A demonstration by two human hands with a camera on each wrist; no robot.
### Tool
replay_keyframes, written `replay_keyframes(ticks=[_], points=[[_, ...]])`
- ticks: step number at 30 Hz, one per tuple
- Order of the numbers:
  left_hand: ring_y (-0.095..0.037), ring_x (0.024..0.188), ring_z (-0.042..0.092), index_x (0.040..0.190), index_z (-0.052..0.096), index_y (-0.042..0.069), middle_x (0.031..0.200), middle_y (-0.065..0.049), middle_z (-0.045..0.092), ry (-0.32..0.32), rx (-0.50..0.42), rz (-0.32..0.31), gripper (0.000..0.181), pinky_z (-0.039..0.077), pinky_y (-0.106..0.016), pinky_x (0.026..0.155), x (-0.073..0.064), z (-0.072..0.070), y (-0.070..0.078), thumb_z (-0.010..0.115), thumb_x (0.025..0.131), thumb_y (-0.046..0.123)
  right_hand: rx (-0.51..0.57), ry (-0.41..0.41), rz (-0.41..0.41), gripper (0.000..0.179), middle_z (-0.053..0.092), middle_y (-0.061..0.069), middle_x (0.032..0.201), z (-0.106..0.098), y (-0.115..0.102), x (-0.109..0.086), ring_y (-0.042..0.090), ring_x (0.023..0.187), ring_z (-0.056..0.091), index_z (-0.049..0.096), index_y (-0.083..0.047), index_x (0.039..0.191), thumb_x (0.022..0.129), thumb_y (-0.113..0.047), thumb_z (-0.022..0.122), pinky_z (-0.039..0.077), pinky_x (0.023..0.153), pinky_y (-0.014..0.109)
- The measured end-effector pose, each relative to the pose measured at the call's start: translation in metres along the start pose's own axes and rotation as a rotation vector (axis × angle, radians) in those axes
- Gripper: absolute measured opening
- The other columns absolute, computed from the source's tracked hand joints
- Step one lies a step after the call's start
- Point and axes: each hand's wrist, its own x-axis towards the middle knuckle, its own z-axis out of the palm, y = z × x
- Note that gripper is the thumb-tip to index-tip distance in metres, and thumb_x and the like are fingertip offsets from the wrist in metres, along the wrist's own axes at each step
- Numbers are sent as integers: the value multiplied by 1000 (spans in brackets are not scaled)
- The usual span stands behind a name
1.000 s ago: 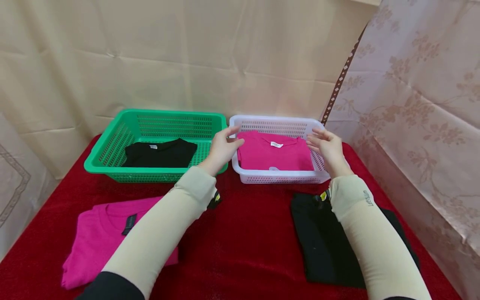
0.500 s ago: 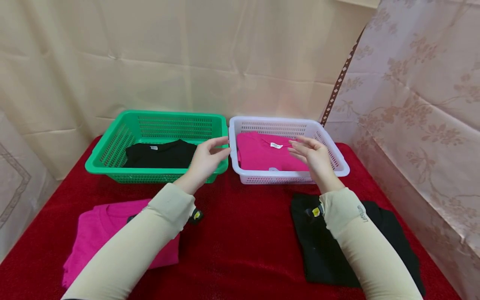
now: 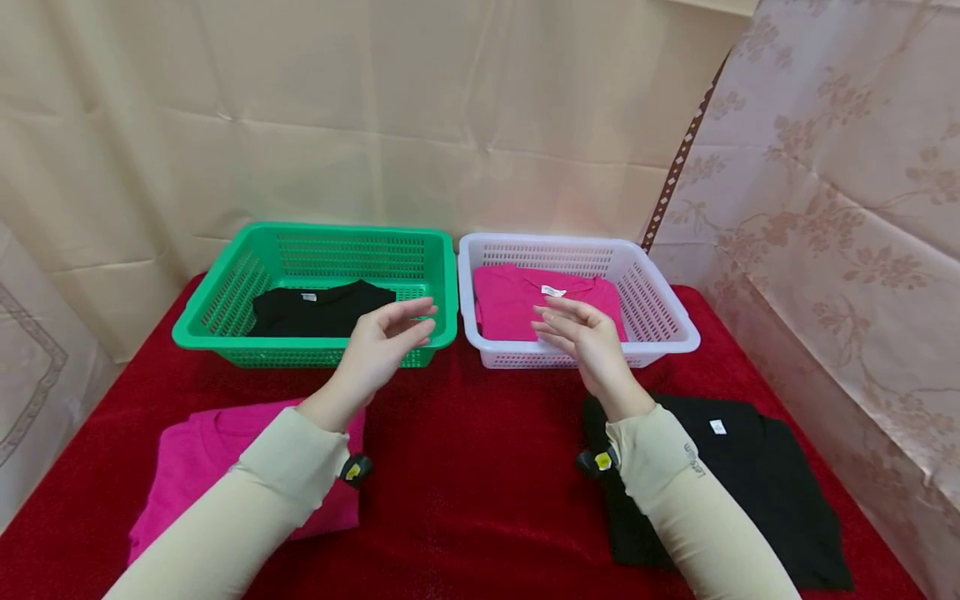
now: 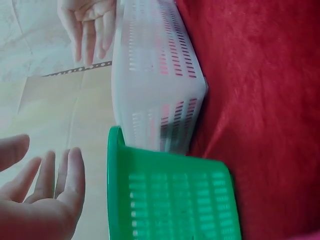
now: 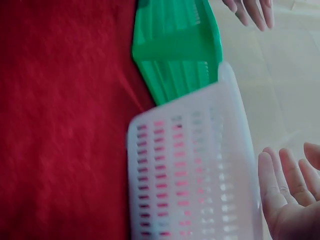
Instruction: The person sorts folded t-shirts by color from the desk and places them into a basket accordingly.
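My left hand (image 3: 375, 354) hangs in the air before the right front corner of the green basket (image 3: 315, 342), its fingers loosely extended and holding nothing. Inside that basket lies a folded black T-shirt (image 3: 318, 310). In front of the white basket (image 3: 555, 358) is my right hand (image 3: 588, 346), fingers relaxed, nothing in them. It covers part of the folded pink T-shirt (image 3: 510, 304) in the white basket. Below the left forearm a folded magenta T-shirt (image 3: 183, 467) rests on the table. Another folded black T-shirt (image 3: 772, 492) lies under the right forearm, partly hidden.
Both baskets stand side by side at the back of the table with the red cloth (image 3: 472, 500). A beige curtain (image 3: 337, 108) hangs behind them, and a floral cloth (image 3: 847, 217) hangs at the right. Each wrist carries a small camera.
Both hands have drawn back toward me from the white basket, the left moving leftward and the right moving inward. More of the black T-shirt at the right now shows. The baskets stay put.
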Motion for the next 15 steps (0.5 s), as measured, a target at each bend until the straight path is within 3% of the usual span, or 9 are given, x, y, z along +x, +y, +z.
replay_keyframes(ticks=[7, 15], points=[[-17, 114, 64, 142, 53, 6, 138, -17, 59, 2, 5, 7, 45, 54, -19, 90, -21, -22, -6, 60, 100, 20, 35, -25, -4, 25, 75, -4, 103, 12, 11, -13, 15, 92, 74, 62, -6, 122, 98, -4, 58, 58, 89, 30], [0, 101, 67, 142, 52, 6, 141, -19, 56, 22, -3, -48, 48, 53, -18, 92, -42, -37, -11, 61, 100, 26, 74, -38, 32, 22, 75, -2, 107, 21, 22, -28, 14, 94, 74, 65, -11, 118, 99, -5, 57, 57, 92, 32]])
